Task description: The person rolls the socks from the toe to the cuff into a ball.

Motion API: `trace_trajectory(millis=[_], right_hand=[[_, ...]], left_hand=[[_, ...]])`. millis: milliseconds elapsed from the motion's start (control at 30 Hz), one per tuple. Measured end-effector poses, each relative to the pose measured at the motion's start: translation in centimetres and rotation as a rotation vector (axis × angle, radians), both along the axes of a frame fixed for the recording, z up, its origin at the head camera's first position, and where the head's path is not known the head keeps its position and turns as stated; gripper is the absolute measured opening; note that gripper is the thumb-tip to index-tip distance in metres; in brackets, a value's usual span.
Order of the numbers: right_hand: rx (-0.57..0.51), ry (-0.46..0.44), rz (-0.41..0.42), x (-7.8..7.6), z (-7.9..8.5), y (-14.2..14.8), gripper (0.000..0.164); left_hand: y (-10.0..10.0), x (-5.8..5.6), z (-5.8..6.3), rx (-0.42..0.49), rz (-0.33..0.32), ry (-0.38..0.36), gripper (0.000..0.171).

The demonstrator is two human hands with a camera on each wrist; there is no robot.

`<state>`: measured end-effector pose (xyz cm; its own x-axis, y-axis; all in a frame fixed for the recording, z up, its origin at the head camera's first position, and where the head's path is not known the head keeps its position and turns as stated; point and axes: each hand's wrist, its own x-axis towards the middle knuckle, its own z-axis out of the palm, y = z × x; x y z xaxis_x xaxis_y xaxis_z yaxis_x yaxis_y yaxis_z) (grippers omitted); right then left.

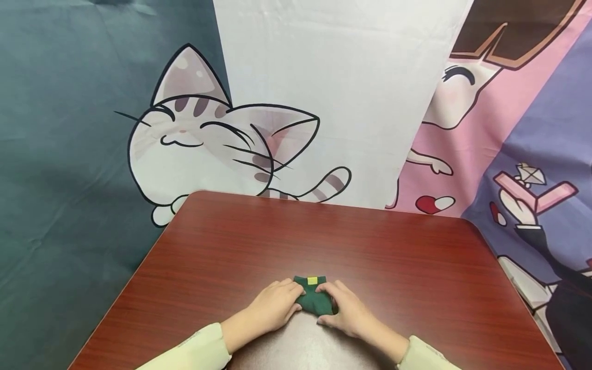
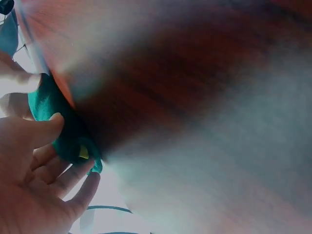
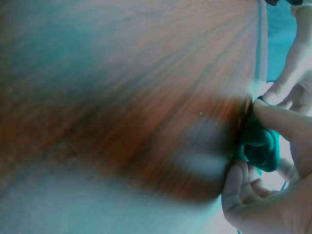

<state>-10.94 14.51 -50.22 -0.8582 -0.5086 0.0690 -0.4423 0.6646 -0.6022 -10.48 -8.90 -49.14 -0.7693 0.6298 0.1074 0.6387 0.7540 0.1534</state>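
A small folded dark green sock (image 1: 314,300) with a yellow label (image 1: 312,280) at its far edge lies low in the head view, between both hands. My left hand (image 1: 277,306) grips its left end, fingers over the top and thumb along the near side. At the opposite end, my right hand (image 1: 350,311) holds it with index finger and thumb spread around the fold. In the left wrist view the sock (image 2: 63,119) appears as a thick roll between thumb and fingers. The right wrist view shows rounded folds of the sock (image 3: 261,146) within the right hand's curve.
The reddish-brown wooden table (image 1: 324,236) extends beyond and to both sides of the hands, with rounded far corners. Behind it hangs a backdrop (image 1: 347,103) printed with a cartoon cat and other figures. Light-coloured sleeves (image 1: 199,349) cover both forearms.
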Motion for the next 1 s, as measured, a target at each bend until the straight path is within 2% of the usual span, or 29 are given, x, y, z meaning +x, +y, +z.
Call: trace_trajectory(millis=[67,200,300,433,567,767,867,1000], right_hand=[[0.013,0.006,-0.003,0.0,-0.1,0.0,0.054],[0.023,0.018,-0.032,-0.1,-0.4,-0.1,0.041],[-0.004,0.021,-0.049,-0.3,-0.6,0.0,0.03],[-0.038,0.023,-0.06,-0.5,-0.7,0.1,0.024],[-0.035,0.01,-0.06,-0.8,-0.7,0.1,0.025],[-0.043,-0.121,-0.059,-1.3,-0.2,0.2,0.034],[-0.041,-0.171,-0.081,-1.5,0.1,0.3,0.038],[-0.046,-0.187,-0.122,-1.8,0.3,0.3,0.037]], left_hand=[[0.1,0.0,0.0,0.013,0.013,-0.03,0.022],[0.2,0.0,0.1,0.04,0.038,-0.1,0.026],[0.1,0.0,0.0,0.06,0.051,-0.137,0.03],[-0.3,-0.1,-0.2,0.09,0.056,-0.163,0.036],[-0.5,-0.3,-0.2,0.13,0.055,-0.178,0.036],[-0.4,-0.9,0.1,0.19,0.074,-0.229,0.031],[-0.3,-1.2,0.3,0.199,0.072,-0.24,0.029],[-0.2,-1.8,0.2,0.208,0.09,-0.249,0.028]])
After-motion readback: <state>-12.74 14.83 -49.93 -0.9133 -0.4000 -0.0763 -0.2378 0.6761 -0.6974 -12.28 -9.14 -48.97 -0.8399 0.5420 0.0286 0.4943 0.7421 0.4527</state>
